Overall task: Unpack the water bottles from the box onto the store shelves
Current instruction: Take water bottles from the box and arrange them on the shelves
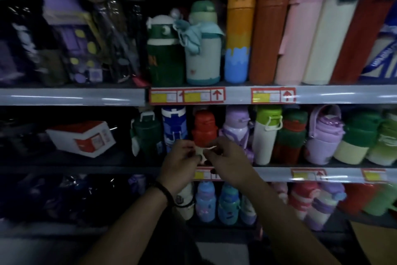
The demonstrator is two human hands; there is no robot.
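Here the shelves (pixel 73 96) fill the view, packed with bottles on the right. The middle tier's left half is dark, open room with only a tilted red-and-white carton (pixel 86 138). A cardboard box (pixel 376 243) corner shows at the lower right edge. The red bottle (pixel 204 127) stands at the middle tier's front edge, between a blue bottle (pixel 174 125) and a lilac bottle (pixel 235 127). Just before it, the left hand (pixel 179 163) and right hand (pixel 227 161) pinch a small white strip (pixel 209 148) between them.

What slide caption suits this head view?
Left hand and right hand pinch a white strip before the red bottle on the middle shelf.
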